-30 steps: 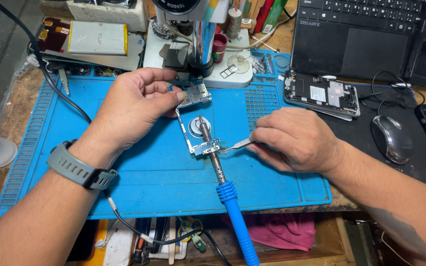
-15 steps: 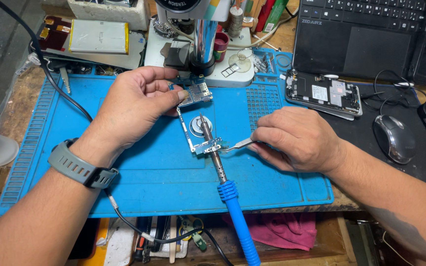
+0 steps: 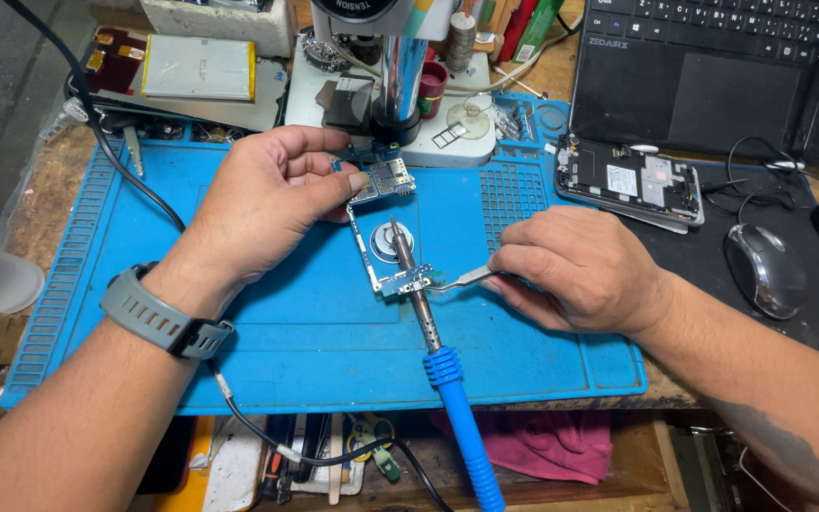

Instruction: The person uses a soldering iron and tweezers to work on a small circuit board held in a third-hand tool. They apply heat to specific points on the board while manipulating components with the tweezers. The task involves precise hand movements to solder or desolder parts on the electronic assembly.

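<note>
Circuit board [image 3: 386,232] sits in the middle of the blue mat [image 3: 267,332], and I see my left hand [image 3: 263,204] curled over its far end, thumb and fingers pinched on the top corner. My right hand [image 3: 575,270] rests on the mat to the right, fingers closed around thin tweezers [image 3: 462,279], whose tips reach left to the board's near end. Lying across the board is a soldering iron [image 3: 438,351]; its metal tip rests near the round part in the board's middle, and its blue handle runs toward me past the mat's near edge. No hand holds it. Beyond the board stands a microscope base [image 3: 395,104]. To the far right lies an opened phone [image 3: 627,180], with a laptop [image 3: 703,76] behind it and a mouse [image 3: 765,270] further right. A grey watch [image 3: 158,318] wraps my left wrist.
</note>
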